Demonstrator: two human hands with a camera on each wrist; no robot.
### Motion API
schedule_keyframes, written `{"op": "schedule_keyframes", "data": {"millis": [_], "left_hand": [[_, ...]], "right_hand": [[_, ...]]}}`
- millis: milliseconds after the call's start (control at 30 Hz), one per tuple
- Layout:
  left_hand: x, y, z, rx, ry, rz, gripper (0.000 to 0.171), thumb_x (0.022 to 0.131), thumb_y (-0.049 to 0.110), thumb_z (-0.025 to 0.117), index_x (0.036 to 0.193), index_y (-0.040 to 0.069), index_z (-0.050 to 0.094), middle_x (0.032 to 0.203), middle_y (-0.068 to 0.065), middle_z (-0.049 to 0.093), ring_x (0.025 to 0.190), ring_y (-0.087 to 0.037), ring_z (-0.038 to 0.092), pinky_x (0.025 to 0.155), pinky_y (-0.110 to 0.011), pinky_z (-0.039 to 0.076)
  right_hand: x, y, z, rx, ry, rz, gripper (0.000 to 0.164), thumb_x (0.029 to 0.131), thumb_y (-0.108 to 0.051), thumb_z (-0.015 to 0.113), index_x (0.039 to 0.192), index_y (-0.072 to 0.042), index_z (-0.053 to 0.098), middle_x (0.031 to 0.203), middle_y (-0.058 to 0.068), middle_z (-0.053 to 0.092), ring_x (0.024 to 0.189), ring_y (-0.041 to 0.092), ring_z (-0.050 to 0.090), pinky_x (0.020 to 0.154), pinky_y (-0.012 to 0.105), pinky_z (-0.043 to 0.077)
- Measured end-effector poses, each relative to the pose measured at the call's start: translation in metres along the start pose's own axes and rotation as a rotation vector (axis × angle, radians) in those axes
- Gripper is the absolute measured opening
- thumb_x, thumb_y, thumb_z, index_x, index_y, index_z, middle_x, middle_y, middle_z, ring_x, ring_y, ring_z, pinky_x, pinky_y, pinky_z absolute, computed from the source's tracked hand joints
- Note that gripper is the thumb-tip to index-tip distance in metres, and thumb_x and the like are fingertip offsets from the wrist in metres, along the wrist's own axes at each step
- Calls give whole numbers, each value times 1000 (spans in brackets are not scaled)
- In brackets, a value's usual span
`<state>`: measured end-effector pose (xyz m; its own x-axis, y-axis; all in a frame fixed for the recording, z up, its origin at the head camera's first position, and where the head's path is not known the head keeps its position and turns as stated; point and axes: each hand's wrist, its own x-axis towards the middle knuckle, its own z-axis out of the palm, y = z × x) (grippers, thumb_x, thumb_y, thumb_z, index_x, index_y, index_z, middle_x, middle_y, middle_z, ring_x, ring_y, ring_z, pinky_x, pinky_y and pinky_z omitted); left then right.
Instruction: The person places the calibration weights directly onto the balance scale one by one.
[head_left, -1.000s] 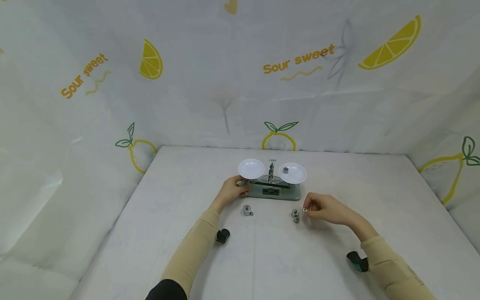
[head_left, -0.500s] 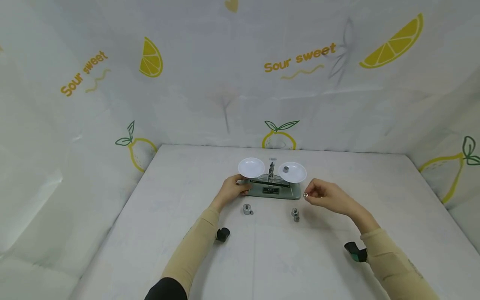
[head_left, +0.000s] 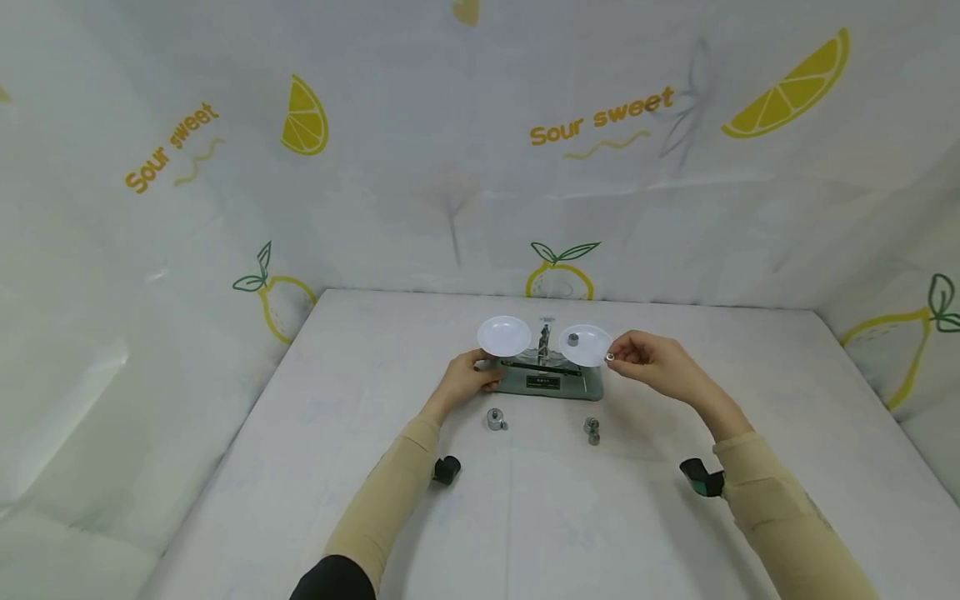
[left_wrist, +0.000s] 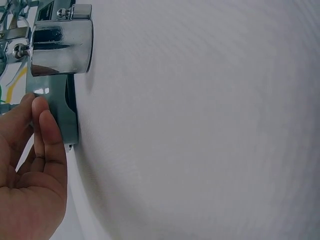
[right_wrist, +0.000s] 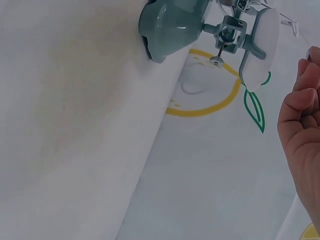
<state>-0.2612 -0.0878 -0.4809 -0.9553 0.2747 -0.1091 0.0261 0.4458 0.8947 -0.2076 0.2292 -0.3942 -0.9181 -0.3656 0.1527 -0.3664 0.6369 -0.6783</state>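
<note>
A green-grey balance scale [head_left: 551,385] with two white pans stands near the back of the table. My left hand [head_left: 461,382] grips the left end of its base, fingers and thumb at the edge in the left wrist view. My right hand [head_left: 660,362] pinches a small metal weight [head_left: 610,357] between thumb and fingertips, at the outer rim of the right pan [head_left: 594,354]. Another metal weight [head_left: 573,339] sits in that pan. The left pan [head_left: 504,336] holds nothing. In the right wrist view, the fingers stand above the pan's level, the weight mostly hidden.
In front of the base, a chrome cylindrical weight [head_left: 495,418] stands with a smaller weight [head_left: 506,426] beside it. Two more weights [head_left: 592,425] stand close together to the right. A sheet with lemon prints [head_left: 480,167] hangs behind the white table [head_left: 555,517].
My right hand has lifted the small weight from beside the table weights up to the right pan's rim. My left hand has stayed on the base.
</note>
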Motion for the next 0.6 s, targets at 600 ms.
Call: {"op": "schedule_keyframes", "data": {"millis": [600], "left_hand": [[-1,0,-1,-7,-10,7,43,85,22,67,123,6,57,78,-9,70,62,-5,62,66,-20,51]], "right_hand": [[44,-3,5,-93,-6,91,16,88,-16,64,97,-3,65,90,13,67,80,20,60,66,28,51]]}}
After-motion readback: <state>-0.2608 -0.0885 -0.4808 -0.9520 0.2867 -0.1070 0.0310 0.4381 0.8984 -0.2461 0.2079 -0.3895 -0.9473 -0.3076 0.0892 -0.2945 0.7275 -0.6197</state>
